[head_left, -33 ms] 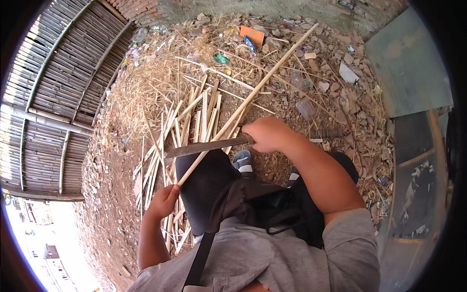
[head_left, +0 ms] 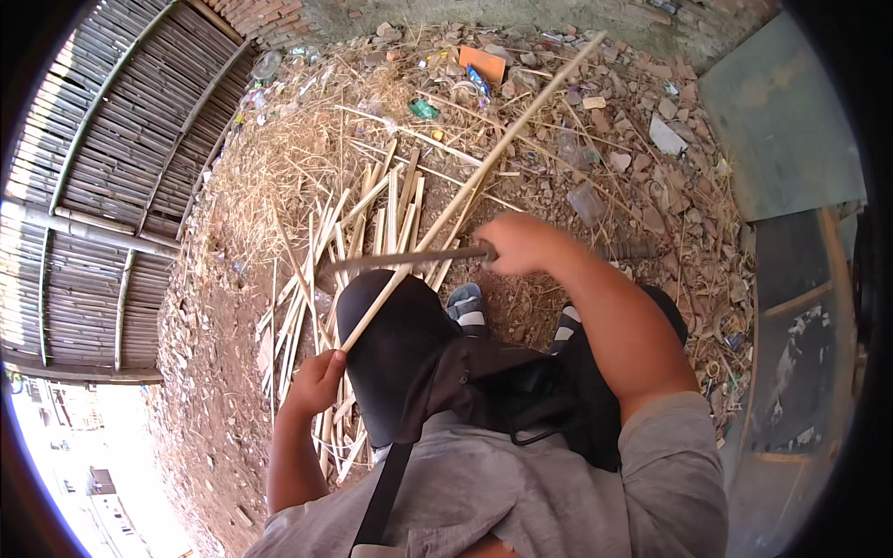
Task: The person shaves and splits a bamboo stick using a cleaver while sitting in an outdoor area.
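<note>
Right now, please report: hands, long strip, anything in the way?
Left hand gripping long strip. Right hand holding blade across it, contact unclear. Knee close to blade.

Even, soft daylight lights the ground (head_left: 209, 418), with faint shadows. At eight o'clock the background (head_left: 139, 470) burns out to white, with a violet fringe along the outer rim. Bright light shows through the bamboo wall (head_left: 116, 130) at ten o'clock. The blade (head_left: 409, 259) carries motion blur; the fisheye bows straight edges, and the corners fall black.
</note>
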`<state>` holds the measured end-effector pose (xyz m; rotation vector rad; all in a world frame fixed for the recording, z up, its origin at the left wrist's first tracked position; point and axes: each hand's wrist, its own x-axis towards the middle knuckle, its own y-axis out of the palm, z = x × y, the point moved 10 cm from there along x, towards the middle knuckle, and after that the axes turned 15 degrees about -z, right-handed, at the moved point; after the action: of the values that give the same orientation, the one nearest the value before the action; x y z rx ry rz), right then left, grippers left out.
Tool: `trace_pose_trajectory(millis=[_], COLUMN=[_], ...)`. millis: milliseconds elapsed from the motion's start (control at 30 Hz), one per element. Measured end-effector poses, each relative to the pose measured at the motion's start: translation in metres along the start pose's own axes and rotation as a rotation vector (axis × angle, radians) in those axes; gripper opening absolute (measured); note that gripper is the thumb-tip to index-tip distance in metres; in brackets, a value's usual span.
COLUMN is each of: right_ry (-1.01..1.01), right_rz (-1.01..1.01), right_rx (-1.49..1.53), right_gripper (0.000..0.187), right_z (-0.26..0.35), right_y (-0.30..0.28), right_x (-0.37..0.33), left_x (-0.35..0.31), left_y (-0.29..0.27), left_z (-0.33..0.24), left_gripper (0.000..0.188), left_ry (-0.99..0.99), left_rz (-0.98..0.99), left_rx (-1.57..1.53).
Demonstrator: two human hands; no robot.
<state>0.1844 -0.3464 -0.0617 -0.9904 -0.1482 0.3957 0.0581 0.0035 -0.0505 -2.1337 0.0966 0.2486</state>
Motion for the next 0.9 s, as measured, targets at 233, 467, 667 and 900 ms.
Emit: trace_pose_trajectory(millis=[233, 467, 667, 900], right_ry=[0.327, -0.028, 0.461, 0.001], right_rz=[-0.365, -0.045, -0.385, -0.106], right_rx=[0.192, -0.092, 0.158, -0.137], right_gripper=[0.033, 0.034, 0.033, 0.025], right_z=[-0.072, 0.026, -0.102, 0.02], right_y=[-0.052, -0.02, -0.061, -0.032], right_x=[0.001, -0.006, -0.009, -0.013], left_x=[-0.001, 0.001, 0.007, 0.007], left_y=[-0.005, -0.012, -0.01, -0.01], left_z=[-0.024, -0.034, -0.029, -0.017], left_gripper=[0.056, 0.048, 0.038, 0.033], left_ry=[0.143, 0.098, 0.067, 0.005], left_rz=[-0.179, -0.036, -0.019, 0.011], left_rx=[0.005, 0.141, 0.124, 0.081])
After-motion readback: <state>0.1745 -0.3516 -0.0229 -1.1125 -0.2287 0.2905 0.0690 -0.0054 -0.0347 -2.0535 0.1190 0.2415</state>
